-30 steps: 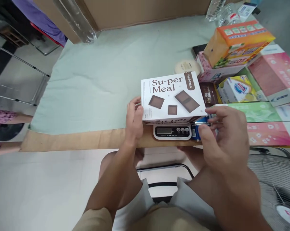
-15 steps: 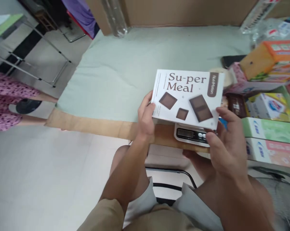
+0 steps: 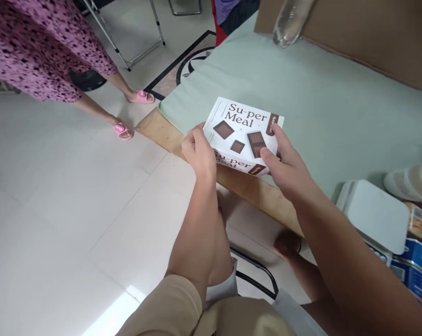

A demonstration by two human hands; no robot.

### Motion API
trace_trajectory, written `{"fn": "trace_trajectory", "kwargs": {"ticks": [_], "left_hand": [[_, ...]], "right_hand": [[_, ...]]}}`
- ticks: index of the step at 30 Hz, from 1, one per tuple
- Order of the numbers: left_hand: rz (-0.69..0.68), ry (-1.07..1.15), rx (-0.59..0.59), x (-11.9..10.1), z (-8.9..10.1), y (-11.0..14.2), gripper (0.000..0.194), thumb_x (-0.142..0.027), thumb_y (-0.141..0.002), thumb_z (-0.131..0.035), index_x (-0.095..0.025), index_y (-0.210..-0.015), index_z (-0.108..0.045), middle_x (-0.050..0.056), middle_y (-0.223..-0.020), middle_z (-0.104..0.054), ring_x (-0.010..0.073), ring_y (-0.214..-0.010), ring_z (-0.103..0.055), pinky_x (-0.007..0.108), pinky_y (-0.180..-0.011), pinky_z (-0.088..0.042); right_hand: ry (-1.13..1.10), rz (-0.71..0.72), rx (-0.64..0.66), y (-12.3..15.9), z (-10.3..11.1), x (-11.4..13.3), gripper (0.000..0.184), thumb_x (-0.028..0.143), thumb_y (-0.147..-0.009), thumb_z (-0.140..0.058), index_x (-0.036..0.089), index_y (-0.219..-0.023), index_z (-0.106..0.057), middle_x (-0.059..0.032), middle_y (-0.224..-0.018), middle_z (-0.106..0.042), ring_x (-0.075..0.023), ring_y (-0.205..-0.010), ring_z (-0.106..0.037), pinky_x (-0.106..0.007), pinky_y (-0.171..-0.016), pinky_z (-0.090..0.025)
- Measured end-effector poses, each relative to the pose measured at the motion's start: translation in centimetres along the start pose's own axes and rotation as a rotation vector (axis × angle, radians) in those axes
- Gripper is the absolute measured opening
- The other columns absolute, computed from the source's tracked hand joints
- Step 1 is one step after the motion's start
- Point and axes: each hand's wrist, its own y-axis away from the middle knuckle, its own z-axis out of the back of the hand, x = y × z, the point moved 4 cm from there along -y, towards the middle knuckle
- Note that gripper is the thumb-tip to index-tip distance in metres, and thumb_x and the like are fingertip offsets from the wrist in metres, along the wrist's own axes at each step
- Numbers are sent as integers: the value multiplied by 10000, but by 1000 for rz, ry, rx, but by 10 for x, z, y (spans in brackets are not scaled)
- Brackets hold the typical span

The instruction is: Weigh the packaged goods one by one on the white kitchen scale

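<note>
One left hand point(image 3: 201, 153) and one right hand point(image 3: 287, 163) were clamped on opposite ends of a white rectangular cardboard box with brown lettering point(image 3: 242, 132), at the front edge of the pale-green cloth-covered worktop point(image 3: 340, 107), left of a white scale point(image 3: 377, 214).

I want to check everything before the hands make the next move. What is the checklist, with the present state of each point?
1. Left hand on the left side of the white box: ok.
2. Right hand on its right side: ok.
3. "Su-per Meal" lettering facing up: ok.
4. White box apart from the scale: ok.
5. Scale display readable: not ok, hidden from this view.
6. White box touching the green cloth: cannot tell, underside hidden.
</note>
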Motion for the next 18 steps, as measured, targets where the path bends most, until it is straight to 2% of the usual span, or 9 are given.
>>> {"fn": "trace_trajectory", "kwargs": {"ticks": [2, 4, 6, 8, 10, 11, 13, 15, 18], "left_hand": [[22, -50, -83, 7, 17, -18, 315, -423, -1001, -480, -239, -930, -725, 70, -1160, -713, 285, -1307, -598, 439, -1151, -482], [61, -91, -181, 10, 30, -28, 267, -412, -994, -492, -251, -1030, -703, 93, -1281, -638, 297, -1457, -460, 496, -1264, -366], [89, -93, -275, 7, 39, -32, 258, -384, -997, -481, -273, -1173, -634, 106, -1349, -552, 297, -1527, -338, 548, -1314, -256], [112, -57, -327, 0, 44, -32, 297, -339, -991, -480, -296, -1281, -525, 111, -1372, -497, 290, -1526, -304, 570, -1315, -227], [160, -4, -372, -6, 46, -30, 335, -291, -969, -493, -296, -1301, -445, 115, -1386, -467, 279, -1501, -335, 556, -1291, -277], [186, 28, -397, -8, 46, -29, 343, -279, -959, -496, -288, -1294, -422, 118, -1397, -457, 273, -1489, -360, 540, -1273, -314], [218, 105, -431, -10, 45, -26, 329, -281, -950, -497, -269, -1267, -411, 119, -1407, -457, 259, -1458, -429, 493, -1216, -404], [212, 184, -415, -11, 41, -25, 314, -304, -951, -500, -255, -1252, -427, 111, -1383, -499, 246, -1400, -521, 432, -1121, -499], [209, 254, -354, -8, 36, -22, 334, -334, -972, -495, -263, -1296, -455, 91, -1322, -582, 236, -1317, -616, 368, -971, -576]], "right_hand": [[6, -103, 45, -14, -25, 10, 647, 407, -914, -647, 372, -1544, -507, -43, -1374, -721, -292, -1132, -713, -602, -1020, -583], [74, -116, 16, -24, -40, 23, 627, 387, -901, -653, 381, -1517, -537, -42, -1333, -736, -298, -1098, -716, -627, -1050, -552], [167, -109, 22, -28, -53, 34, 642, 416, -884, -683, 374, -1510, -548, -54, -1250, -760, -306, -1021, -728, -628, -1035, -552], [260, -126, 94, -27, -64, 39, 754, 470, -849, -728, 342, -1558, -507, -72, -1154, -785, -314, -938, -737, -608, -984, -576], [323, -151, 196, -23, -73, 42, 877, 507, -838, -735, 315, -1630, -412, -81, -1156, -797, -317, -933, -751, -566, -932, -603], [335, -158, 249, -20, -76, 43, 904, 514, -853, -717, 314, -1658, -358, -83, -1227, -788, -316, -980, -760, -538, -924, -612], [325, -148, 345, -18, -84, 47, 887, 506, -904, -657, 329, -1686, -278, -72, -1428, -712, -305, -1132, -754, -482, -945, -619], [294, -117, 407, -20, -91, 51, 848, 480, -942, -610, 333, -1694, -248, -52, -1536, -638, -294, -1239, -725, -457, -982, -616], [273, -77, 432, -30, -106, 55, 818, 439, -954, -596, 318, -1693, -268, -61, -1426, -716, -306, -1185, -744, -501, -986, -612]]}}
